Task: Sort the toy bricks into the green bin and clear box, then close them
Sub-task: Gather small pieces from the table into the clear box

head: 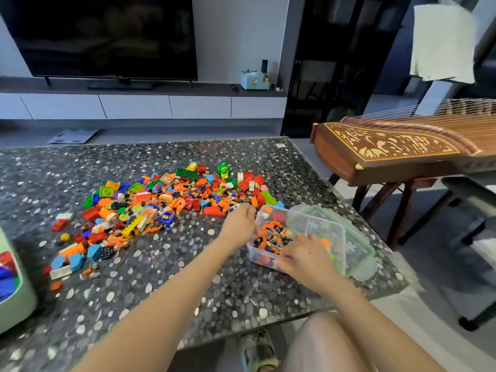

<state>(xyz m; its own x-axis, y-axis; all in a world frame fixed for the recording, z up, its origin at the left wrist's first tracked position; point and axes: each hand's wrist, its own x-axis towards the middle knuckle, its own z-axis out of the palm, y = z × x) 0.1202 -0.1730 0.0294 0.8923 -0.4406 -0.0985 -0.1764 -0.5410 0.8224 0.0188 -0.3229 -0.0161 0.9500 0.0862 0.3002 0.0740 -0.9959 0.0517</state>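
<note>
Zither (389,149) stands right of desk (188,264). Toy bricks (174,200) piled mid-desk, green bin (16,299) at left edge. Clear box (255,254) part-filled, lid (359,253) against its right side. Left hand (239,224) at box's left rim, grip unclear. Right hand (306,257) curls fingers over near rim.

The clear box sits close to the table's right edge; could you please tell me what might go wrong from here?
1. The clear box and the green-rimmed lid beside it lie near the right edge of the table; a nudge from the left hand or right hand might push them off.
2. The box looks well filled with small bricks, so more could spill over its rim.
</note>
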